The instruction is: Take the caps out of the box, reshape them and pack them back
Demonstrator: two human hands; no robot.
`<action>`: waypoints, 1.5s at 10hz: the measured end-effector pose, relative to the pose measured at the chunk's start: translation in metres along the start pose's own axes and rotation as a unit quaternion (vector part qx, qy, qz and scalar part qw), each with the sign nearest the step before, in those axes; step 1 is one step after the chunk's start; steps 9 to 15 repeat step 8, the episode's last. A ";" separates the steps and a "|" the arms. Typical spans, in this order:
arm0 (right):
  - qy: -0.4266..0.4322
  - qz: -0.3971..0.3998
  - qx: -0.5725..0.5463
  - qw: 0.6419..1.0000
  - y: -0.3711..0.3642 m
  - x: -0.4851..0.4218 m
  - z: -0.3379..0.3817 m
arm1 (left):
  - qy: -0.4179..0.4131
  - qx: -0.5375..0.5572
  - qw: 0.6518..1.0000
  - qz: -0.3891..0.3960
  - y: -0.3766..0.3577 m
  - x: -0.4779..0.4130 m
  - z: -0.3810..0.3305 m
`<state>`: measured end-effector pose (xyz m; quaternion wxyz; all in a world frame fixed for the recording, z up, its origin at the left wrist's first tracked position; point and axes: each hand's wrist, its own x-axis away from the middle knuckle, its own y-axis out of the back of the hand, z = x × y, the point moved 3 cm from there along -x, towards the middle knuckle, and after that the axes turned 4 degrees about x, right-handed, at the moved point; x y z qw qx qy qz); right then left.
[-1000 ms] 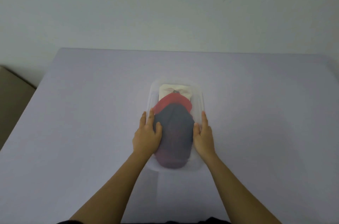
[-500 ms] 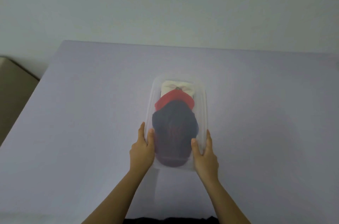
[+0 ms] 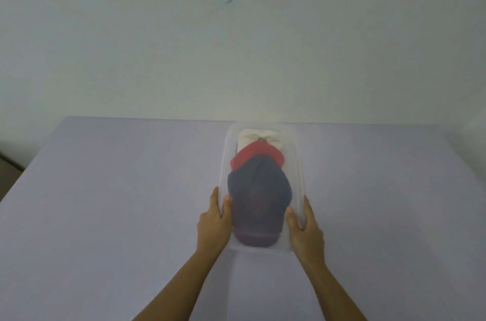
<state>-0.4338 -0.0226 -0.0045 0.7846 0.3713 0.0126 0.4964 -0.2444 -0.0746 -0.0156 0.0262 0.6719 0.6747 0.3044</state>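
Plain pale wall (image 3: pixel 236 31) fills upper half of view; below it, table (image 3: pixel 105 215) w/ lilac-grey top runs to both edges. Clear plastic box (image 3: pixel 298 176) sits approx. centre of table, long axis pointing away from person, far end near table's back edge. Inside box, 3 caps in overlapping row: white cap (image 3: pixel 259 135) at far end, red cap (image 3: pixel 256 156) in middle, partly over white; navy cap (image 3: pixel 259 197) nearest, partly over red, brim toward person. Left hand (image 3: pixel 214 223) grips box's left wall near front corner: fingers outside, thumb over rim on inner side. Right hand (image 3: pixel 306 231) grips right wall the same way, opposite left. Both forearms enter from bottom edge. View is hazy; cannot tell if box base rests on table or is raised.
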 end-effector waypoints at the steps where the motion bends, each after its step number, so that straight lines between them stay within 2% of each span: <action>1: 0.006 0.007 0.015 1.000 0.013 -0.060 0.012 | -0.003 -0.005 1.000 0.011 -0.026 -0.043 -0.030; 3: 0.009 0.056 0.022 0.998 0.017 -0.122 0.013 | 0.020 -0.019 0.999 0.021 -0.052 -0.083 -0.045; 5: 0.023 0.078 0.021 0.996 0.016 -0.153 0.018 | 0.017 -0.030 0.999 -0.002 -0.061 -0.109 -0.055; 7: 0.035 0.096 0.058 0.993 0.017 -0.155 0.022 | 0.037 -0.058 0.997 -0.018 -0.064 -0.107 -0.061; 8: 0.033 0.105 0.097 0.989 0.019 -0.155 0.026 | 0.038 -0.128 0.990 -0.036 -0.061 -0.106 -0.070; 15: 0.033 0.105 0.097 0.989 0.019 -0.155 0.026 | 0.038 -0.128 0.990 -0.036 -0.061 -0.106 -0.070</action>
